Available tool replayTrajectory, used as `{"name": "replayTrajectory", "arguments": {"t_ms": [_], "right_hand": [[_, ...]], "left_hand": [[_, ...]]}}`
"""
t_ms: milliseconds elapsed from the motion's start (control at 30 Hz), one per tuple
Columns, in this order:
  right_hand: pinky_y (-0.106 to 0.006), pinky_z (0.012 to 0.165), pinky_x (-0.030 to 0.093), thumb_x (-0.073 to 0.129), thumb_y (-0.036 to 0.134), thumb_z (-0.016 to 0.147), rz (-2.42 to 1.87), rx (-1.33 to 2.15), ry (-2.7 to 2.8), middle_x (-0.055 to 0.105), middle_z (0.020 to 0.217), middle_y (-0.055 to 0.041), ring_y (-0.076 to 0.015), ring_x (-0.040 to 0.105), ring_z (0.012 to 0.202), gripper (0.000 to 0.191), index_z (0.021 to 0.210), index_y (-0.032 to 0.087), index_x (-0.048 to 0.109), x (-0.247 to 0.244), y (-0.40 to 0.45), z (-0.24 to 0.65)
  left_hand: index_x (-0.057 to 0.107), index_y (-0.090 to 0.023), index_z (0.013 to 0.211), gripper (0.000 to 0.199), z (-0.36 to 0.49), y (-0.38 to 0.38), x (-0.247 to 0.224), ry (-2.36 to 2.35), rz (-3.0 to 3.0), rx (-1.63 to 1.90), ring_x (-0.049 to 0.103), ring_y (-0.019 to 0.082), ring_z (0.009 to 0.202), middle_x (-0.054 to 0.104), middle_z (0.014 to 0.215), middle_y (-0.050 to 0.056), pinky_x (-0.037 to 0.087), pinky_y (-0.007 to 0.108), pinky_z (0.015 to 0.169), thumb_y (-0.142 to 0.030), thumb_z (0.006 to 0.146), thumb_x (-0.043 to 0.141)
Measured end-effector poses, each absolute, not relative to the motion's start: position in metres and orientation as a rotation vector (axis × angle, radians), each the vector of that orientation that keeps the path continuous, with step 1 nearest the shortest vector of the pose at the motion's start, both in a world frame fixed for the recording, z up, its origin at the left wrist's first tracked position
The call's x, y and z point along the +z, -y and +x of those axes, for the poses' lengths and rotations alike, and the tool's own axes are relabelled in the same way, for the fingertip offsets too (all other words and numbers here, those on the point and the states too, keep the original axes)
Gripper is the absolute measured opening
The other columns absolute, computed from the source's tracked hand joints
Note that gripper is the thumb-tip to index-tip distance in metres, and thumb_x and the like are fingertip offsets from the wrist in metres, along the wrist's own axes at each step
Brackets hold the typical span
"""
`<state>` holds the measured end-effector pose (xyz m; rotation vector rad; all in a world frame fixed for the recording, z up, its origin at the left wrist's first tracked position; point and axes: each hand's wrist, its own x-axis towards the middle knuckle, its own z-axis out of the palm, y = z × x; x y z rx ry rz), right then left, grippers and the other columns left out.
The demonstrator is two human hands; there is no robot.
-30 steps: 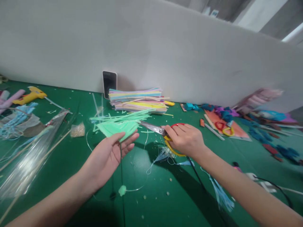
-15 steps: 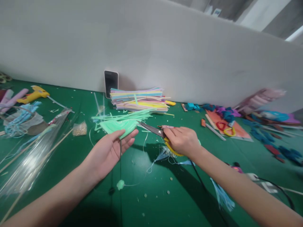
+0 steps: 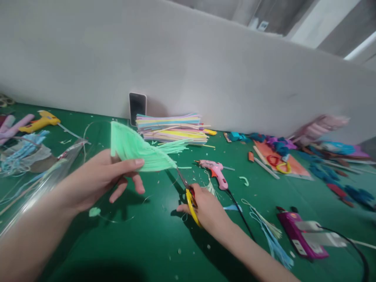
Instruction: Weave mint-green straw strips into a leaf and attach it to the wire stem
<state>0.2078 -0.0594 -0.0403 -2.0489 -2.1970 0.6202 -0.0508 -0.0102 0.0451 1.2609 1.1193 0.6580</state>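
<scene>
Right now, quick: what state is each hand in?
Left hand: holding the green piece, thumb across it.
Right hand: closed, holding scissors by the handles.

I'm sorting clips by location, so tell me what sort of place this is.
Probably a craft workspace: a pink glue gun and bundled pastel strips lie on a green table, and the right hand holds scissors.

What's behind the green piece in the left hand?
Past the upper edge of the green piece, loose green strips show on the tabletop; anything directly behind it is covered.
</scene>
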Motion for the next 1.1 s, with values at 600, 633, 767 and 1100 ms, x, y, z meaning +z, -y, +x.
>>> {"name": "replayTrajectory", "arguments": {"t_ms": [600,633,767,1100], "right_hand": [[-0.024,0.061,0.05,0.057,0.042,0.092,-1.221,1.273,1.626,0.069,0.077,-0.0012,-0.0132,0.063,0.068,0.025,0.092,0.022,0.071,0.042,0.055,0.202],[-0.023,0.059,0.049,0.061,0.041,0.09,-1.169,1.319,1.583,0.068,0.076,-0.0004,-0.0122,0.061,0.066,0.022,0.09,0.022,0.07,0.044,0.054,0.2],[-0.023,0.056,0.043,0.067,0.036,0.086,-1.134,1.327,1.583,0.063,0.076,0.0004,-0.011,0.054,0.064,0.016,0.086,0.02,0.068,0.038,0.051,0.193],[-0.022,0.056,0.04,0.061,0.028,0.089,-1.24,0.873,1.686,0.055,0.069,0.0027,-0.0105,0.049,0.063,0.014,0.078,0.019,0.062,0.024,0.052,0.181]], "left_hand": [[0.066,-0.014,0.051,0.043,-0.05,0.019,0.054,-1.141,1.454,0.527,0.033,0.004,0.035,0.063,0.046,0.004,0.019,0.014,0.034,-0.042,0.083,0.062],[0.065,-0.014,0.05,0.043,-0.049,0.02,0.055,-1.144,1.452,0.523,0.033,0.004,0.035,0.062,0.046,0.004,0.019,0.015,0.035,-0.042,0.083,0.062],[0.065,-0.015,0.049,0.041,-0.047,0.021,0.055,-1.113,1.437,0.522,0.031,0.005,0.035,0.059,0.043,0.003,0.016,0.017,0.035,-0.038,0.082,0.062],[0.069,-0.014,0.051,0.027,-0.041,0.022,0.046,-1.215,1.334,0.667,0.043,0.008,0.04,0.063,0.046,0.003,0.024,0.018,0.037,-0.032,0.065,0.082]]}}
